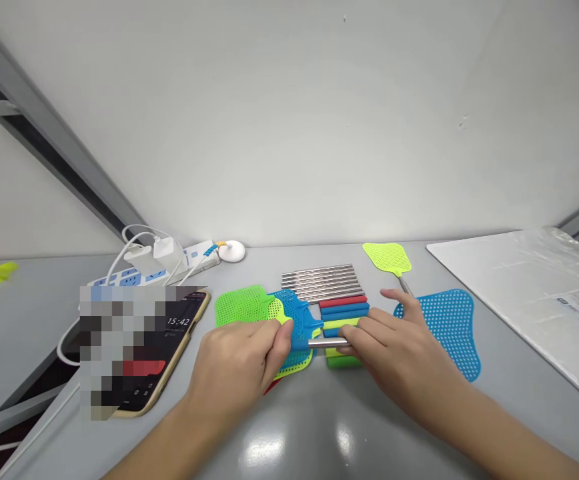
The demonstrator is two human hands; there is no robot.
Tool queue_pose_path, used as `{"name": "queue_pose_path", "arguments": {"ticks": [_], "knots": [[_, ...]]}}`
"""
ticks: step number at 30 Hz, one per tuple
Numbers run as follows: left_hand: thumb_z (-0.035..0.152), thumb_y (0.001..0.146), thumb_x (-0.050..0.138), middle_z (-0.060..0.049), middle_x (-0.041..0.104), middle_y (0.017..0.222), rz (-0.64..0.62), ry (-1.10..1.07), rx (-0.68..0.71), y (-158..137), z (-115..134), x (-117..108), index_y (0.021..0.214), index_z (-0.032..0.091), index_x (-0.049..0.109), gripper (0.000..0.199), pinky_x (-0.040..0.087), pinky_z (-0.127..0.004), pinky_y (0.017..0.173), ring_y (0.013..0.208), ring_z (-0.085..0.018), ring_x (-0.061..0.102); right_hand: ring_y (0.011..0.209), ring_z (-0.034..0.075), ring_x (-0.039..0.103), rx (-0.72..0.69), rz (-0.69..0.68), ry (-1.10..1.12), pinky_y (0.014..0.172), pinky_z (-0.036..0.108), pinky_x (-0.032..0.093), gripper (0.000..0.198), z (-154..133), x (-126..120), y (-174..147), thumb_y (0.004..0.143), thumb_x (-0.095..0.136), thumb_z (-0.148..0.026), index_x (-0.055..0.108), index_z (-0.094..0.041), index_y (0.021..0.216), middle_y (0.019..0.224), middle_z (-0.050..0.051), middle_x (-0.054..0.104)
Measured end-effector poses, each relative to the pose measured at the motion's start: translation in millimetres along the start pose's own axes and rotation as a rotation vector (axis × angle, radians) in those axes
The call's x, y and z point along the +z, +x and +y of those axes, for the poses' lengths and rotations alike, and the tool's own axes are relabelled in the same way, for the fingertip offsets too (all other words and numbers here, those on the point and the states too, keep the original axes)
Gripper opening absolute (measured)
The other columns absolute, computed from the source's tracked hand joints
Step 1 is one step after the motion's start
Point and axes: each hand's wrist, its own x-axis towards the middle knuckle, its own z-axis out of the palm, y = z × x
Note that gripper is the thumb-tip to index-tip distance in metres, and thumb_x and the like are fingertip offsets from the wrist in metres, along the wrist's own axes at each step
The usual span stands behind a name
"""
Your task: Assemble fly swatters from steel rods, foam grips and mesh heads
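Observation:
Held level across the table is a fly swatter with a blue mesh head (449,333) and a metal rod (327,343). My left hand (242,363) is closed around its blue grip, at the left end of the rod. My right hand (394,347) pinches the rod farther right, its index finger raised; the head shows beyond that hand. Behind my left hand lie loose swatter heads, a green one (242,305) and a blue one (289,303) among them. Between my hands several coloured grips (342,312) lie in a stack, partly hidden by my right hand.
Several metal rods (322,283) lie side by side farther back. A yellow-green swatter (387,257) rests near the wall. At left are a phone (169,353), a power strip (197,257) with cables and a round white object (231,251). A white wrapped panel (524,287) lies at right.

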Motion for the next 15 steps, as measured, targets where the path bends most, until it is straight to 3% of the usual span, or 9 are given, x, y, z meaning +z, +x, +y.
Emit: {"name": "queue_pose_path", "arguments": {"ticks": [2,4,6,7,9,10,12,15], "knots": [[0.03,0.098,0.041,0.005,0.042,0.045,-0.002,-0.012,-0.025,0.4,-8.1,-1.7,0.054,0.018,0.044,0.046,0.025,-0.028,0.048,0.041,-0.008,0.037,0.075,0.016,0.057,0.009,0.036,-0.033,0.112,0.053,0.016,0.013,3.4,-7.5,1.9,0.097,0.051,-0.027,0.063,-0.023,0.1,0.076,-0.002,0.066],[0.03,0.098,0.041,0.005,0.04,0.045,-0.006,-0.019,-0.08,1.0,-19.8,-3.9,0.054,0.018,0.042,0.046,0.024,-0.027,0.048,0.041,-0.008,0.035,0.099,0.027,0.06,0.069,0.124,-0.094,0.111,0.063,0.012,0.03,12.9,-16.6,3.4,0.093,0.056,-0.045,0.061,-0.025,0.115,0.104,0.008,0.069],[0.03,0.098,0.04,0.005,0.036,0.044,0.005,-0.014,-0.151,1.8,-31.3,-6.6,0.053,0.018,0.039,0.047,0.023,-0.027,0.047,0.04,-0.008,0.033,0.121,0.038,0.051,0.211,0.232,-0.112,0.108,0.067,0.018,0.052,26.8,-23.5,3.5,0.088,0.06,-0.051,0.052,-0.023,0.131,0.131,0.016,0.057],[0.03,0.098,0.039,0.005,0.034,0.044,0.015,-0.008,-0.179,2.1,-35.7,-7.9,0.053,0.018,0.037,0.047,0.022,-0.027,0.047,0.04,-0.008,0.032,0.123,0.04,0.049,0.296,0.273,-0.069,0.105,0.065,0.028,0.058,34.1,-25.4,2.9,0.087,0.061,-0.05,0.047,-0.023,0.137,0.136,0.019,0.052],[0.031,0.098,0.039,0.005,0.031,0.044,0.025,-0.002,-0.205,2.5,-40.1,-9.6,0.052,0.018,0.035,0.048,0.022,-0.028,0.047,0.04,-0.008,0.031,0.107,0.033,0.061,0.447,0.3,0.138,0.087,0.05,0.05,0.059,45.7,-25.9,1.1,0.089,0.062,-0.043,0.041,-0.024,0.141,0.126,0.018,0.057],[0.031,0.098,0.039,0.005,0.03,0.044,0.026,0.0,-0.206,2.4,-39.8,-9.9,0.052,0.018,0.034,0.048,0.021,-0.028,0.047,0.04,-0.008,0.03,0.092,0.028,0.066,0.51,0.298,0.266,0.074,0.041,0.056,0.055,48.9,-24.9,0.2,0.09,0.062,-0.04,0.041,-0.025,0.139,0.114,0.014,0.062],[0.03,0.098,0.04,0.006,0.03,0.044,0.026,-0.005,-0.18,1.4,-35.0,-9.4,0.053,0.018,0.035,0.047,0.022,-0.028,0.047,0.039,-0.007,0.031,0.065,0.019,0.065,0.607,0.283,0.488,0.052,0.029,0.054,0.048,49.9,-22.1,-0.7,0.09,0.061,-0.037,0.045,-0.026,0.134,0.089,0.006,0.066],[0.028,0.097,0.042,0.006,0.033,0.045,0.041,-0.017,-0.128,-1.7,-23.9,-6.8,0.053,0.018,0.037,0.045,0.022,-0.028,0.047,0.04,-0.008,0.032,0.056,0.016,0.063,0.717,0.262,0.672,0.042,0.024,0.052,0.045,41.7,-19.0,1.0,0.088,0.064,-0.038,0.047,-0.026,0.128,0.075,0.001,0.063]]}}
